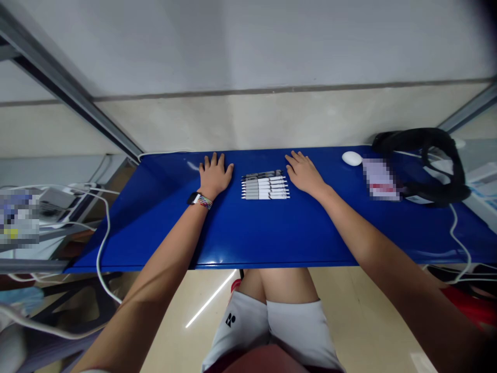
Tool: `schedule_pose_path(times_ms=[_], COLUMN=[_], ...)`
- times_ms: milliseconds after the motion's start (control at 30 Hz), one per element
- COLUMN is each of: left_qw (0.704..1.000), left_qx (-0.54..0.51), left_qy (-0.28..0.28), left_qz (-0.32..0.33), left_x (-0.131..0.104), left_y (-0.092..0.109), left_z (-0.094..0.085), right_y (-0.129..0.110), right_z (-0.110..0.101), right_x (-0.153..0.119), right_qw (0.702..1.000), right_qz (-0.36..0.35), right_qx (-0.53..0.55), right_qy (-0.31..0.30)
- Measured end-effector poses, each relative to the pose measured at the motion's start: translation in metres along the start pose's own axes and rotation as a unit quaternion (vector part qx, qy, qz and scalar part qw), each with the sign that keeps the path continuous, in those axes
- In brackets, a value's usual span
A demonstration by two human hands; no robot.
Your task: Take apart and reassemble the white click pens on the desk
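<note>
Several white and grey pens (266,189) lie side by side in a stack of rows on the blue table (272,233), all pointing left. Behind them, along the far side of the group, are dark pens (262,175). To the left of the pens my left hand (215,175) lies flat, fingers spread, holding nothing; a dark watch and a patterned band are on its wrist. My right hand (305,172) rests flat to the right of the pens, fingers apart and nothing in it. Neither hand touches a pen.
A white oval object (352,158), a blurred-out lilac item (380,180) and a black strapped headset-like object (446,166) are on the right. White cables (107,223) hang over the left edge. A pale wall (264,119) stands behind the table.
</note>
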State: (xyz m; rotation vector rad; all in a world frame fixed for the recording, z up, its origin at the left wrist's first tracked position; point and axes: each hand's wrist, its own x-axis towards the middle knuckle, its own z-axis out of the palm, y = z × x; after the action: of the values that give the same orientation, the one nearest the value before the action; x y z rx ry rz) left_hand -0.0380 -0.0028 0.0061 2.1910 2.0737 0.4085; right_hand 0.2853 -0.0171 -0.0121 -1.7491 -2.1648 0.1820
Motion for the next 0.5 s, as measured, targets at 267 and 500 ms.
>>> schedule_pose_path(times_ms=[267,500], left_qw=[1.000,0.999], left_qx=[-0.021,-0.044], left_qy=[0.006,0.016], left_qz=[-0.002,0.004], left_x=[0.0013,0.0006], left_y=[-0.0024,-0.0053], left_z=[0.0030,0.0037], right_y=[0.0008,0.0029], right_z=[-0.0002,0.0024], right_x=[-0.0007,-0.0004], right_qw=[1.000,0.999], right_qz=[-0.002,-0.005], right_qx=[0.010,0.033], right_qy=[0.004,0.015])
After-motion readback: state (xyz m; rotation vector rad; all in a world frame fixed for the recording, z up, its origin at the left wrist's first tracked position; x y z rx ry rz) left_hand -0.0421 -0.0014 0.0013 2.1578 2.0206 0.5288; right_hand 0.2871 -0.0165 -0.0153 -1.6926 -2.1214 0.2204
